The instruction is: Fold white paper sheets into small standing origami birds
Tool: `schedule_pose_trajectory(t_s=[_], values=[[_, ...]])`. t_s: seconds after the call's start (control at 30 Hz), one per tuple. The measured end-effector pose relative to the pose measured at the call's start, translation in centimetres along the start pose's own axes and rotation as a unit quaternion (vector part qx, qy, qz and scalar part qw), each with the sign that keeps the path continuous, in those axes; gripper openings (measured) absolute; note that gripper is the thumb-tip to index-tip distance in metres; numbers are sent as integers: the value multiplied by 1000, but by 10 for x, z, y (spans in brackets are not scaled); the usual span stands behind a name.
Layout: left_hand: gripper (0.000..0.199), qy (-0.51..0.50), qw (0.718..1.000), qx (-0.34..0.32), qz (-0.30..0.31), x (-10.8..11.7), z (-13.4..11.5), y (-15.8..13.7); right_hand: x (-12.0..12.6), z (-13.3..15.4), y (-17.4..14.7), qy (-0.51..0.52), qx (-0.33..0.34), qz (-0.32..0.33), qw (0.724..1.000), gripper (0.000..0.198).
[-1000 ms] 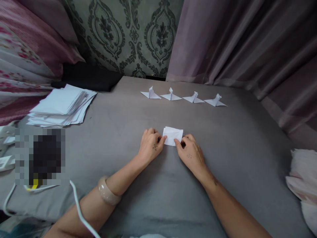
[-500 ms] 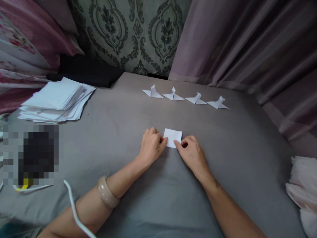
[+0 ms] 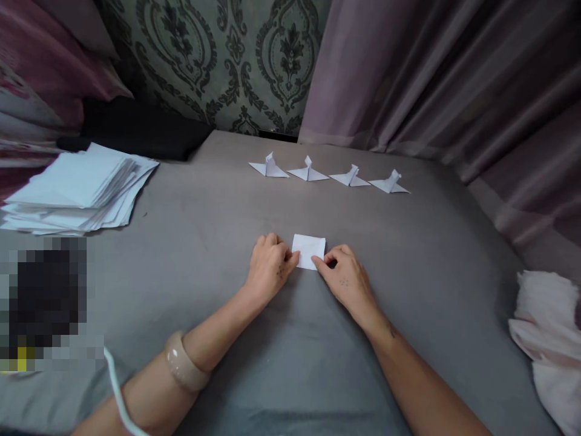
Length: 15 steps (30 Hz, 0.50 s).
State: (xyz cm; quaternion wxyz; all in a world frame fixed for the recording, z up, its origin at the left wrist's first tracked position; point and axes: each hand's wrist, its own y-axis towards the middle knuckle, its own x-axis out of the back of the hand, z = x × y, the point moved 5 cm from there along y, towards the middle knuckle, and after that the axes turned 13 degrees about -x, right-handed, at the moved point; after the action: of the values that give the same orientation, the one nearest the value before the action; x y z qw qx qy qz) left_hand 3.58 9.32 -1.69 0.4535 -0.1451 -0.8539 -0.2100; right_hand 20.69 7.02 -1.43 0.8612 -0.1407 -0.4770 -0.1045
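Observation:
A small folded square of white paper lies at the middle of the grey sheet. My left hand pinches its left edge, thumb on top and the other fingers curled. At the lower right edge, my right hand grips the paper between thumb and forefinger. The fingertips under the paper are hidden. Beyond the hands, several folded white paper figures with pointed wings and upright necks stand in a row; one of them is the paper figure.
A stack of white paper lies at the left, before a folded black cloth. A white cable crosses my left forearm. Pale crumpled cloth is at the right edge. Curtains and a patterned wall stand behind.
The whole view has shifted, so most things sit further left in the picture. Both hands keep the same hold on the folded paper, which looks unchanged.

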Motion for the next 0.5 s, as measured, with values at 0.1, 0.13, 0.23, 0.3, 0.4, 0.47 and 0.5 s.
schedule_pose_trajectory(t_s=[0.1,0.13,0.23,0.3,0.4,0.47,0.5], values=[[31,3,1000,0,6,0,0,0,-1,-2,0,-2,-1,0,1000,28],[31,3,1000,-2,6,0,0,0,-1,-2,0,-2,1,-2,1000,28],[30,4,1000,-9,-2,1,-1,0,0,-1,-1,1,12,-6,1000,28],[30,3,1000,-10,-9,1,-1,0,1,0,-1,0,13,-6,1000,28],[30,2,1000,-6,-11,-1,1,-1,1,0,-1,1,14,-3,1000,29],[30,5,1000,-8,-6,-1,0,-2,1,0,-1,-1,15,-1,1000,29],[30,9,1000,-10,-3,0,0,-2,1,0,-1,-3,14,-1,1000,28]])
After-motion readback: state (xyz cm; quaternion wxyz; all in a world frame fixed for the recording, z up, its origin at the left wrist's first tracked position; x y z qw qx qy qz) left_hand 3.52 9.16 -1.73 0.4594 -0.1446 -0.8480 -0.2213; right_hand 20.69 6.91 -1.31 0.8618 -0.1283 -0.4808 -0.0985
